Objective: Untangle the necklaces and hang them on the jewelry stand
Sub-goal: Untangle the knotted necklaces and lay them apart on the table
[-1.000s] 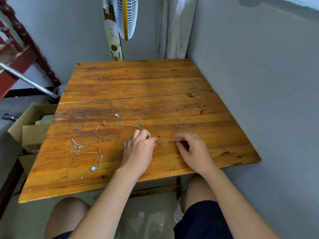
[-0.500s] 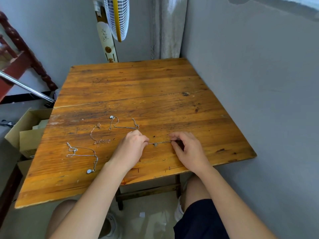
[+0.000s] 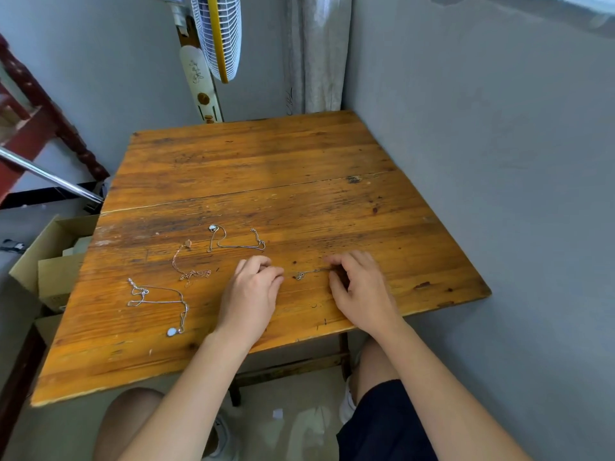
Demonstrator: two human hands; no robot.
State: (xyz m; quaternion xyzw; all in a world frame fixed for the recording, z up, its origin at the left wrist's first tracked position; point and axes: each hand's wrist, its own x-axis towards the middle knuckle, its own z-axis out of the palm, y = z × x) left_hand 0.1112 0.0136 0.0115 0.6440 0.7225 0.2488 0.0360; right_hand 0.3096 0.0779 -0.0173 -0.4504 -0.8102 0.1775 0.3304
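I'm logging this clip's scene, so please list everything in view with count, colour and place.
Table: one, orange-brown wood, against the grey wall.
Pendant necklace: one, silver with a pale pendant, near left of the table.
Rose-gold necklace: one, left of the hands.
Back necklace: one, silver, beyond the left hand.
Thin chain: one, silver, stretched between the hands.
Fan: one, white with a yellow band, beyond the far edge.
Cardboard boxes: several, brown, on the floor at left.
Left hand: pinches the chain's left end.
Right hand: pinches its right end.
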